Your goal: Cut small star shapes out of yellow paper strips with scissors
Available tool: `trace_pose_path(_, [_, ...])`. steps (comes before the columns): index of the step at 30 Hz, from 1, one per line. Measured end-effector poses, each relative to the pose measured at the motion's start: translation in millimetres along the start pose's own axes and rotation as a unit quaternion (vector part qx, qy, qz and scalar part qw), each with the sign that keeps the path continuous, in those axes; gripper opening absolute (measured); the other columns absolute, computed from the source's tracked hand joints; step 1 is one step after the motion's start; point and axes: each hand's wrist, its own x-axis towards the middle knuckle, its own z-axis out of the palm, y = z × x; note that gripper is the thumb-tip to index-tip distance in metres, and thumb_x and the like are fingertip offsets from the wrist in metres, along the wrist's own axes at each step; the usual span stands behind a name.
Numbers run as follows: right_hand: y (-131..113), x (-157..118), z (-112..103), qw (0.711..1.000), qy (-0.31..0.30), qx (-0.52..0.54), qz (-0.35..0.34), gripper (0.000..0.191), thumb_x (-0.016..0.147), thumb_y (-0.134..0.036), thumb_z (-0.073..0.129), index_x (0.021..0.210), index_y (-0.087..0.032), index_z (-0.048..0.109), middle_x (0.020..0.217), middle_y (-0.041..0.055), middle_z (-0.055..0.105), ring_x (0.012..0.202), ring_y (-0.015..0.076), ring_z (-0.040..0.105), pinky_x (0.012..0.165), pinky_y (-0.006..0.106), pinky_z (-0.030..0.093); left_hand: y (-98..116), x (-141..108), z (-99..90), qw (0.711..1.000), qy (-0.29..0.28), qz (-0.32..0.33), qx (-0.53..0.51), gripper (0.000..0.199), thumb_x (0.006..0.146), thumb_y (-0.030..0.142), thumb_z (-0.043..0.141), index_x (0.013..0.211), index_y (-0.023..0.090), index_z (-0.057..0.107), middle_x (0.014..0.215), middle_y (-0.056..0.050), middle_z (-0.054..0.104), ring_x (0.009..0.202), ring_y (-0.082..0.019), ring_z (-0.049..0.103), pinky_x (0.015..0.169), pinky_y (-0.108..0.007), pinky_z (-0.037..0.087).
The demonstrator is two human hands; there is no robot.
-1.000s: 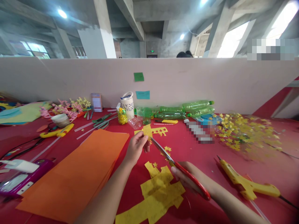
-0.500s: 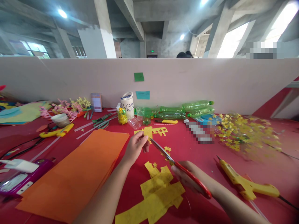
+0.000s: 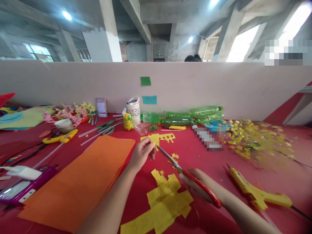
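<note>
My left hand [image 3: 144, 151] is pinched closed at the middle, with a tiny yellow piece at its fingertips, just beside the tips of the scissors. The red-handled scissors [image 3: 200, 186] are gripped in my right hand [image 3: 192, 182], their blades pointing up and left to my left fingertips. Small yellow stars [image 3: 175, 156] lie behind the blades. Yellow paper pieces [image 3: 165, 208] overlap on the red table in front of me. A yellow sheet with star-shaped holes [image 3: 167, 137] lies beyond my left hand.
Orange sheets [image 3: 80, 182] lie left, by a purple power strip [image 3: 36, 185]. Glue guns [image 3: 258, 191] rest on both sides. Green bottles [image 3: 180, 121] and a white cup [image 3: 133, 110] stand or lie at the back. Yellow star sprays [image 3: 253, 139] are at right.
Both hands and the scissors hold nearly the same position. At the far left edge, a red object shows more than before.
</note>
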Motion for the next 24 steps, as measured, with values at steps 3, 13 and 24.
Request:
trace_pose_path(3, [-1.0,-0.9,-0.3,1.000,0.001,-0.002,0.002,0.052,0.085,-0.066,0.044,0.062,-0.019,0.037,0.051,-0.0064,0.032,0.042,0.0058,0.032,0.038,0.017,0.024,-0.6,-0.1,-0.1,1.000,-0.003,0.004,0.003,0.025,0.086,0.035,0.053,0.069,0.018,0.048,0.057,0.005,0.056,0.044,-0.009,0.054,0.045,-0.020,0.041])
trace_pose_path(13, [6.1,2.9,1.5,1.000,0.000,0.024,-0.009,0.052,0.085,-0.065,0.046,0.063,-0.018,0.040,0.051,-0.0068,0.032,0.043,0.0051,0.030,0.038,0.017,0.023,-1.7,0.1,-0.6,1.000,0.001,-0.001,-0.017,0.024,0.085,0.034,0.055,0.069,0.018,0.048,0.057,0.004,0.056,0.044,-0.009,0.053,0.044,-0.021,0.040])
trace_pose_path(24, [8.6,0.4,2.9,0.994,-0.020,0.092,-0.054,0.049,0.088,-0.061,0.045,0.067,-0.018,0.042,0.045,-0.0084,0.035,0.038,0.0045,0.031,0.037,0.017,0.022,-1.4,-6.1,15.4,0.992,0.036,-0.001,-0.118,0.018,0.080,0.030,0.062,0.070,0.016,0.056,0.057,0.003,0.056,0.043,-0.008,0.051,0.042,-0.020,0.038])
